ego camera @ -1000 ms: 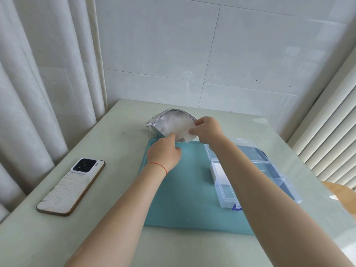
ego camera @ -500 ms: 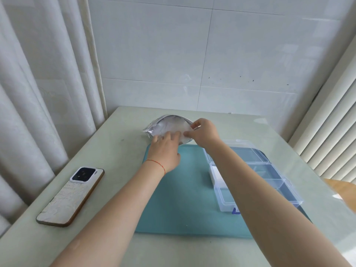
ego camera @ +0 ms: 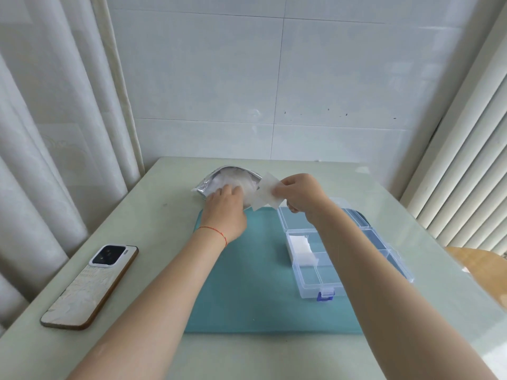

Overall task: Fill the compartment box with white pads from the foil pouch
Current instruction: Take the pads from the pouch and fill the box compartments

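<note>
Since half a second ago: right hand (ego camera: pixel 300 193) drawn back out of the pouch mouth and raised, now pinching a small sheaf of white pads (ego camera: pixel 267 194) between thumb and fingertips, held in the air just right of the pouch and beyond the far end of the box. Left hand (ego camera: pixel 225 212) unmoved, laid palm down on the near lip of the foil pouch (ego camera: pixel 208 183), fingers fairly straight and reaching into the opening, nothing curled round; red thread (ego camera: pixel 215 232) at the wrist. Foil pouch lying on its side on the table (ego camera: pixel 131 231) at the far edge of the teal mat (ego camera: pixel 260 283), mouth gaping toward the viewer, more white pads visible inside. Clear plastic compartment box (ego camera: pixel 315 281) on the right part of the mat, lid thrown open toward the far side, blue latch (ego camera: pixel 325 295) on the near end. One stack of white pads (ego camera: pixel 300 246) lying in the far left compartment; neighbouring near compartments showing only clear plastic; right-hand row largely hidden behind the right forearm. Phone (ego camera: pixel 90 286) face down on the table well left of the mat, camera block at its far end. White curtain (ego camera: pixel 49 133) at left, slatted blind (ego camera: pixel 466 160) at right, tiled wall (ego camera: pixel 274 78) behind. Wooden edge (ego camera: pixel 477 259) at far right, kind not determinable.
</note>
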The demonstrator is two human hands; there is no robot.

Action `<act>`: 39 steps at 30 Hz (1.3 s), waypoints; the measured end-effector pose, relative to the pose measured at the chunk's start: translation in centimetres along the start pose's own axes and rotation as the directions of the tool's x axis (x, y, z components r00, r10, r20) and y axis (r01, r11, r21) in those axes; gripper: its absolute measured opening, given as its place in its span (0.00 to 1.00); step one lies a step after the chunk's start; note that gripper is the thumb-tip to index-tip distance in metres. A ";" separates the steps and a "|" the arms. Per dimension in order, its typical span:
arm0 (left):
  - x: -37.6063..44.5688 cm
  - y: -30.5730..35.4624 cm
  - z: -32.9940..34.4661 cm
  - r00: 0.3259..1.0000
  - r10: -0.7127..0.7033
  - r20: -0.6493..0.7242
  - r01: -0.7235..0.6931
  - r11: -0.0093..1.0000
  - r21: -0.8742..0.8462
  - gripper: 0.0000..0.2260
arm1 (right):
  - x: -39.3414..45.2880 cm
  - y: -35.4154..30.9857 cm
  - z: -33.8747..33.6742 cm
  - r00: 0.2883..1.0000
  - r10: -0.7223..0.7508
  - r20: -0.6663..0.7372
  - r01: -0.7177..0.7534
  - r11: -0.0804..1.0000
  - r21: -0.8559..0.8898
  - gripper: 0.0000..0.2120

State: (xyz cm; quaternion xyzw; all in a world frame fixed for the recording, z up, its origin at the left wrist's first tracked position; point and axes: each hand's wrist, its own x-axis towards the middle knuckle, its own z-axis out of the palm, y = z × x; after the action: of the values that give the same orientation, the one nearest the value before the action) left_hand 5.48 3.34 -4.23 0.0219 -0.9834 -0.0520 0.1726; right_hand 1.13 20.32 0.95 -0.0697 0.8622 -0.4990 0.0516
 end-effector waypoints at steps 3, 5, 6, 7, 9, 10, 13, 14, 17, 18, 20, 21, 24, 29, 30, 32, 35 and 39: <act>-0.8 1.4 -1.5 0.975 -0.148 -0.169 0.057 0.891 -0.450 0.10 | -1.1 0.5 -1.7 0.996 -0.048 0.075 0.046 0.998 0.030 0.07; -1.6 3.0 -2.6 0.975 -0.221 -0.005 0.144 0.654 -0.743 0.07 | -1.7 1.0 -2.5 0.989 -0.090 0.115 0.085 0.995 0.045 0.06; -1.9 3.6 -2.7 0.976 -0.211 0.053 0.167 0.572 -0.803 0.07 | -1.9 1.2 -2.7 0.987 -0.105 0.123 0.099 0.994 0.054 0.05; -2.2 4.0 -2.7 0.977 -0.200 0.078 0.176 0.539 -0.824 0.07 | -2.1 1.5 -2.9 0.985 -0.115 0.127 0.108 0.992 0.063 0.05; -2.5 4.7 -2.4 0.969 -0.226 0.099 0.200 0.483 -0.852 0.06 | -2.4 2.1 -3.5 0.985 -0.126 0.118 0.116 0.990 0.084 0.04; -2.5 4.7 -2.1 0.957 -0.264 0.122 0.229 0.426 -0.875 0.07 | -2.5 2.4 -3.7 0.987 -0.127 0.100 0.116 0.988 0.103 0.04; -2.4 4.5 -1.4 0.897 -0.378 0.227 0.316 0.193 -0.929 0.06 | -2.5 3.4 -4.0 0.996 -0.083 -0.010 0.083 0.973 0.214 0.06; -2.4 4.5 -1.2 0.881 -0.396 0.260 0.333 0.127 -0.934 0.04 | -2.5 3.7 -3.9 0.997 -0.063 -0.038 0.070 0.965 0.252 0.07; -2.5 4.9 -1.0 0.866 -0.367 0.340 0.360 -0.015 -0.933 0.03 | -2.5 4.4 -3.1 0.999 -0.029 -0.032 0.039 0.916 0.400 0.08; -2.5 5.1 -0.9 0.865 -0.347 0.362 0.365 -0.060 -0.929 0.04 | -2.6 4.5 -2.7 1.000 -0.029 0.004 0.024 0.892 0.451 0.07; -2.5 5.5 -1.0 0.872 -0.284 0.398 0.382 -0.111 -0.918 0.04 | -2.8 4.6 -2.1 0.996 -0.043 0.075 0.000 0.866 0.499 0.07; -2.6 5.6 -1.1 0.879 -0.240 0.411 0.391 -0.130 -0.911 0.05 | -2.9 4.6 -1.9 0.995 -0.047 0.090 -0.004 0.869 0.494 0.07; -2.6 5.5 -0.9 0.901 -0.113 0.419 0.391 -0.206 -0.897 0.11 | -3.0 4.6 -1.7 0.995 -0.033 0.095 -0.017 0.879 0.477 0.12; -2.5 5.5 -1.1 0.892 -0.024 0.452 0.411 -0.375 -0.831 0.20 | -3.4 4.5 -1.6 0.992 -0.028 0.126 -0.035 0.883 0.468 0.12; -2.5 5.5 -1.2 0.878 -0.027 0.478 0.423 -0.425 -0.800 0.20 | -3.4 4.5 -1.6 0.990 -0.031 0.134 -0.036 0.883 0.467 0.11; -2.5 5.5 -1.4 0.857 -0.042 0.514 0.436 -0.475 -0.765 0.18 | -3.5 4.3 -1.6 0.989 -0.032 0.142 -0.036 0.892 0.450 0.10; -2.6 5.7 -1.7 0.851 -0.034 0.525 0.456 -0.449 -0.768 0.15 | -3.7 4.1 -1.6 0.991 -0.035 0.128 -0.021 0.909 0.416 0.09; -2.7 6.0 -1.7 0.865 -0.027 0.501 0.449 -0.403 -0.798 0.13 | -3.8 3.9 -1.4 0.996 -0.024 0.091 -0.010 0.937 0.350 0.09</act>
State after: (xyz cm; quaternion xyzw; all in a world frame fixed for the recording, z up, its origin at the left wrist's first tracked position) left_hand 8.40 9.30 -2.91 0.0861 -0.4975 -0.8626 -0.0309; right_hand 4.41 24.12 -1.68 -0.0858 0.7561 -0.6408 0.1019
